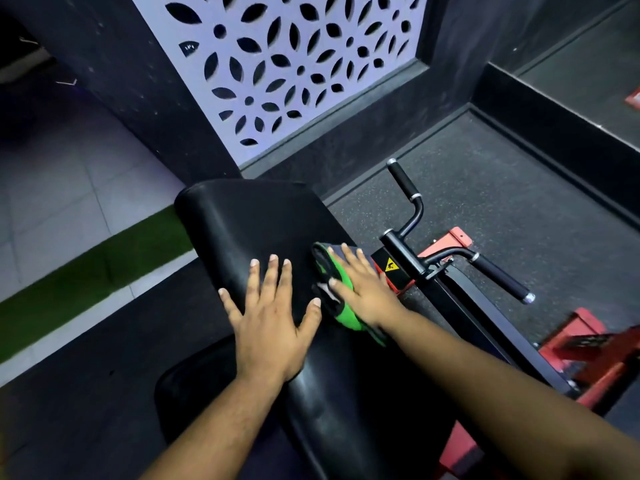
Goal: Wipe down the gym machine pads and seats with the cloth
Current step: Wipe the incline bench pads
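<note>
The long black pad point(263, 230) is being wiped. The green-and-dark cloth point(341, 308) is pressed flat near the pad's right edge by the right hand point(363, 289), fingers straight. The pad's middle is steadied by the left hand point(270, 323), fingers spread. Next, a pass toward the pad's unwiped far end seems called for.

The right hand point(363, 289) hides most of the cloth point(341, 308); the warning sticker point(391, 265) is unreadable.

Left hand point(268, 317) flat on black pad point(242, 223), right hand point(360, 285) at its three o'clock pressing green cloth point(346, 311), black handles point(498, 275) at pad's three o'clock
</note>
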Motion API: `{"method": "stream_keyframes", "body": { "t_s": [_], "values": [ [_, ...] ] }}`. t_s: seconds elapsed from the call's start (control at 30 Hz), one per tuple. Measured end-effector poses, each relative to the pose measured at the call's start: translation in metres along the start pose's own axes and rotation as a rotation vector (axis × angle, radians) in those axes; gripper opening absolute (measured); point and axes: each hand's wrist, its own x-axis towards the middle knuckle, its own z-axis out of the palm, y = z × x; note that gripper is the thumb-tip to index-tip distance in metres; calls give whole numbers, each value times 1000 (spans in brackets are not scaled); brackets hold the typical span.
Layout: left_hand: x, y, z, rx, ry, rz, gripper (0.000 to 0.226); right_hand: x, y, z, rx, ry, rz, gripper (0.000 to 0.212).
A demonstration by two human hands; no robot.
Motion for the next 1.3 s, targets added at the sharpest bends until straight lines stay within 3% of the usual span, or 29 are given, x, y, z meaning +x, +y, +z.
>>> {"method": "stream_keyframes", "body": {
  "t_s": [0.1, 0.2, 0.43, 0.53, 0.63, 0.8, 0.87, 0.93, 1.03, 1.1, 1.2, 1.3],
  "values": [
    [1, 0, 0, 5, 9, 1, 80, 63, -13, -7, 33, 97, 98, 59],
    [2, 1, 1, 14, 7, -2, 80, 87, -12, -7, 51, 87, 163, 58],
    [-2, 0, -1, -18, 12, 9, 80, -7, 56, 17, 57, 119, 75, 60],
    [-2, -1, -1, -40, 28, 23, 79, -38, 84, 22, 31, 154, 172, 61],
    [-1, -2, 0, -84, 58, 36, 78, -39, 55, 28, 57, 198, 286, 56],
    [-12, -9, 1, -362, 239, 249, 55, -119, -34, 46, 210, 240, -66, 54],
    [-15, -13, 3, -407, 290, 346, 50, -164, -46, 49, 168, 235, -86, 55],
    [-17, -15, 4, -391, 269, 405, 50, -193, -33, 56, 52, 253, 31, 59],
    [-26, -12, 3, -276, 113, 509, 57, -199, 7, 51, -58, 195, 407, 73],
    [-42, -6, 6, -180, 20, 608, 63, -183, 27, 38, -58, 133, 610, 64],
    [-60, 0, 12, -11, -11, 713, 67, -148, 37, 26, -29, 102, 702, 63],
    [-58, 2, 9, 22, -45, 680, 70, -158, 32, 32, -8, 78, 642, 62]
  ]
}}
